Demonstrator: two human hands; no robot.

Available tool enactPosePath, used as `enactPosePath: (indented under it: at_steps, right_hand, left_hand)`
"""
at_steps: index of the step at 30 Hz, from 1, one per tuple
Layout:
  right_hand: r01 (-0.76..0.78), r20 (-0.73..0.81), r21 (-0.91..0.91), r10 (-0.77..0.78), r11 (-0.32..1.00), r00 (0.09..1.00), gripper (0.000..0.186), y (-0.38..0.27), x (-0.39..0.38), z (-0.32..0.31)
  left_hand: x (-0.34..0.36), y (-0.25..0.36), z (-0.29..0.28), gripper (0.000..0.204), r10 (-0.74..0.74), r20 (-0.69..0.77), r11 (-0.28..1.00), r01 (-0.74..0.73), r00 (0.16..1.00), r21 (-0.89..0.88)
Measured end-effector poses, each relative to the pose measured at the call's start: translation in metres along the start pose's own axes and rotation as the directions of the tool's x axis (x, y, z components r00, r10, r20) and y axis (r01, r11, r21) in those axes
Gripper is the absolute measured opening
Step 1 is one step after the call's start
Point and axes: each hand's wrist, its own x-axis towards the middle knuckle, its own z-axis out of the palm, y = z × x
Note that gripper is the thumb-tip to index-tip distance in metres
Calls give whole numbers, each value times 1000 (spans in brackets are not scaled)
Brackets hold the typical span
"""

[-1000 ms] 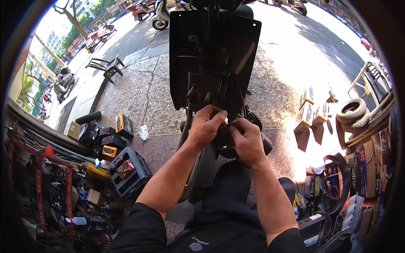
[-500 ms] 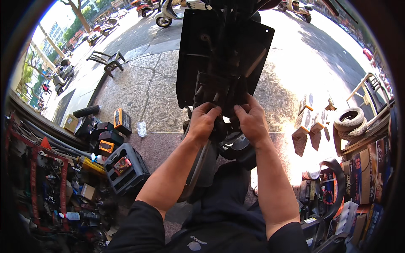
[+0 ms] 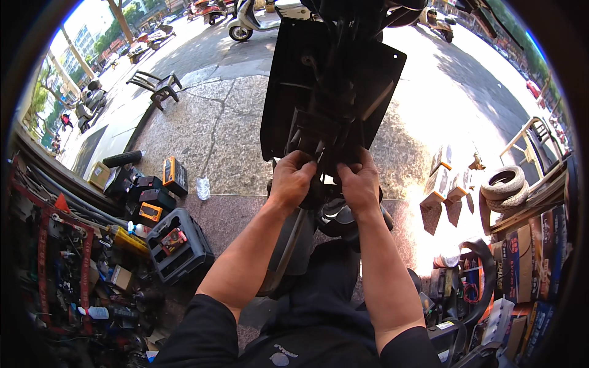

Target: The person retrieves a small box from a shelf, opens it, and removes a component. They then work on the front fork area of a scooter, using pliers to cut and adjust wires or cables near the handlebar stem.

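In front of me stands a dark vehicle frame with a wide black panel (image 3: 285,92), deep in shadow. My left hand (image 3: 292,179) is at its lower middle, thumb and fingers closed in a pinch among dark parts. Close to its right, my right hand (image 3: 359,183) is closed the same way, thumb against the fingers. What either hand grips is too dark to make out. A bright gap shows between the two hands. Below them are a dark rounded part (image 3: 336,219) and a long grey bar (image 3: 287,248) running down to the left.
On the left lie an open black tool case (image 3: 178,245), a boxed battery (image 3: 175,175), and a red rack (image 3: 43,270) with cluttered tools. To the right are several cartons (image 3: 436,184), stacked tyres (image 3: 504,184) and shelved boxes (image 3: 524,257). A dark chair (image 3: 156,88) stands beyond.
The black panel has shifted slightly right and down in view. My hands stay pinched at nearly the same spot, the right one a little lower and further left.
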Motion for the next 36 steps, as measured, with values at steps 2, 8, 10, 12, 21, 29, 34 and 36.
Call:
enactPosePath:
  at_steps: [2, 8, 10, 12, 21, 29, 34, 36]
  right_hand:
    - [3, -48, -49, -6, 999, 999, 36, 1, 9, 1]
    - [154, -86, -197, -173, 968, 981, 19, -9, 18, -10]
    - [162, -57, -215, -179, 963, 982, 17, -18, 10, -26]
    - [130, 32, -19, -129, 991, 991, 17, -31, 8, -42]
    - [7, 284, 311, -99, 950, 954, 17, -50, -3, -60]
    - [-110, 383, 370, -44, 923, 923, 34, 14, -66, -60]
    - [-209, 340, 469, 43, 858, 939, 19, 47, -89, -46]
    - [-118, 240, 530, -15, 840, 971, 16, 53, -86, -43]
  left_hand:
    - [-1, -1, 0, 19, 28, -4, 997, -27, 1000, 68]
    - [-5, -3, 6, 19, 60, 140, 995, -48, 988, -84]
    - [-7, -2, 8, 21, 99, 167, 995, -94, 981, -35]
    - [-10, 1, 11, 24, 91, 211, 996, -93, 973, -1]
    - [-16, 16, 24, 39, -3, 390, 999, -11, 921, 35]
    - [-26, 12, 37, 24, 106, 242, 991, -81, 964, -109]
    - [-25, 6, 40, 24, 89, 187, 989, -65, 978, -131]
    - [-24, 5, 39, 25, 114, 179, 988, -93, 977, -123]
